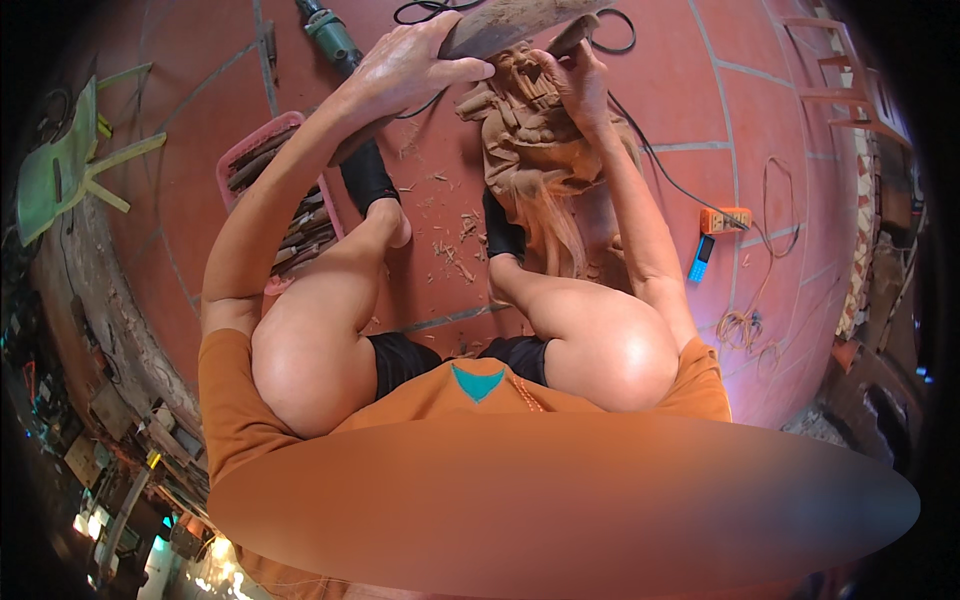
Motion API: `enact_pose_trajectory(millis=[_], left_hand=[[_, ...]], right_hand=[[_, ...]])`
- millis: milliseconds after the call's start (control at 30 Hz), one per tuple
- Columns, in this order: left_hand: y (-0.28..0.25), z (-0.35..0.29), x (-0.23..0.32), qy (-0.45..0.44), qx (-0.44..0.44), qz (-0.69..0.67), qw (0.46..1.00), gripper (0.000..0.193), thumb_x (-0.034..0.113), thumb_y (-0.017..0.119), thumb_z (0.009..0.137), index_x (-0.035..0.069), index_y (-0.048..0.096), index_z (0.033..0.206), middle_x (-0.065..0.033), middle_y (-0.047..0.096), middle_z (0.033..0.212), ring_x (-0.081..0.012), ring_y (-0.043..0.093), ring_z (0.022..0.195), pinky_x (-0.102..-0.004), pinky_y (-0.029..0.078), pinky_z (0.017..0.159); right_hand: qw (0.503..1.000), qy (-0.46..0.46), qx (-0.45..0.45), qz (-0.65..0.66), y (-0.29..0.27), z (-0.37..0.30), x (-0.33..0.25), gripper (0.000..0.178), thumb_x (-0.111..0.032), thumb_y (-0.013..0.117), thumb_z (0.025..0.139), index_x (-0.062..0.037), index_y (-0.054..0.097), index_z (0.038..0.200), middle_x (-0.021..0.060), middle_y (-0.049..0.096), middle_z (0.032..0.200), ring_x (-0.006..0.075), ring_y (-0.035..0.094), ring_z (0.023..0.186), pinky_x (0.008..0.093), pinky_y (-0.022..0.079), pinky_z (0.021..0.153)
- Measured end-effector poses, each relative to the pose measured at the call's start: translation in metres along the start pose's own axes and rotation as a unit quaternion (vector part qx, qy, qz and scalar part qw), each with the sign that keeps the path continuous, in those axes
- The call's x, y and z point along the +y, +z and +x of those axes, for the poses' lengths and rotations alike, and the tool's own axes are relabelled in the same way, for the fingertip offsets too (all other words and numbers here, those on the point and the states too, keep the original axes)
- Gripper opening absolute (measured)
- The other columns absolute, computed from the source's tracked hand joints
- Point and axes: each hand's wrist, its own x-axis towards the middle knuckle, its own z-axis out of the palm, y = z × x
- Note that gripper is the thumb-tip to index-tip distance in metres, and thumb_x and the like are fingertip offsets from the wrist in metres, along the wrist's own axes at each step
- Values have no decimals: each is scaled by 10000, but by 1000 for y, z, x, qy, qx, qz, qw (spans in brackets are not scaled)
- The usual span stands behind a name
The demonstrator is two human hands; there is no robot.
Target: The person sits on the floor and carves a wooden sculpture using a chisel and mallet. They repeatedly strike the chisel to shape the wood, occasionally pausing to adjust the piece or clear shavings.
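My left hand [408, 68] is wrapped round a thick wooden mallet [515, 27], whose broad end reaches to the upper right. Its narrower end shows under my left forearm. My right hand [580, 88] grips a chisel by its dark handle [573, 36], just below the mallet's far end; the blade is mostly hidden by my fingers. Against the fingers of my right hand stands a brown wood carving [548, 150] with a carved, figure-like upper part and paler streaked wood lower down. It stands on the floor between and beyond my feet.
A pink basket [228, 165] of chisels lies left of my leg. Beyond it is a green power tool [330, 38] with a black cord. Wood chips [455, 262] litter the tiles. At right are an orange power strip [725, 219], blue phone [702, 260] and cable [740, 325]; a green chair [60, 175] stands left.
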Motion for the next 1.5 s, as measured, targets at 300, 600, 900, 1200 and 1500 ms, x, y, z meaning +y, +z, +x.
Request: enact_pose_trajectory(millis=[300, 600, 900, 1200, 1500], left_hand=[[-7, -9, 1, 8, -17, -15, 1000, 543, 425, 718, 925, 22, 600, 1271, -176, 720, 1009, -266, 699, 940, -400, 525, 870], [-9, -12, 5, -3, -5, -35, 999, 542, 405, 739, 917, 26, 596, 1277, -125, 727, 1015, -219, 680, 937, -362, 526, 884], [-15, -17, 15, 17, 17, -73, 997, 536, 361, 735, 920, 21, 562, 1297, -168, 721, 1015, -273, 686, 940, -403, 532, 859], [-3, -18, 0, -10, -31, 67, 997, 517, 405, 722, 922, 64, 572, 1281, -207, 716, 927, -370, 706, 866, -447, 529, 804], [-2, -19, -1, -39, -47, 87, 994, 518, 431, 705, 919, 59, 574, 1256, -238, 702, 896, -399, 696, 857, -472, 521, 789]], right_hand=[[1000, -20, -1, -14, 16, 2, 3, 433, -379, 858, 834, -36, 625, 958, 117, 732, 740, 272, 743, 676, 350, 561, 579], [993, -45, -27, -102, 13, 3, -6, 470, -379, 863, 824, -30, 622, 1026, 128, 737, 764, 301, 738, 691, 382, 568, 597], [995, -39, -80, -46, 9, 0, -3, 431, -361, 831, 871, -41, 645, 1091, 128, 750, 816, 279, 748, 743, 378, 575, 658], [991, -43, -99, -75, 13, 0, 4, 434, -337, 808, 896, -55, 615, 1163, 142, 762, 888, 312, 757, 818, 407, 584, 666], [989, -50, -89, -105, 15, -3, -2, 413, -353, 783, 912, -67, 589, 1138, 173, 721, 807, 385, 709, 725, 449, 555, 603]])
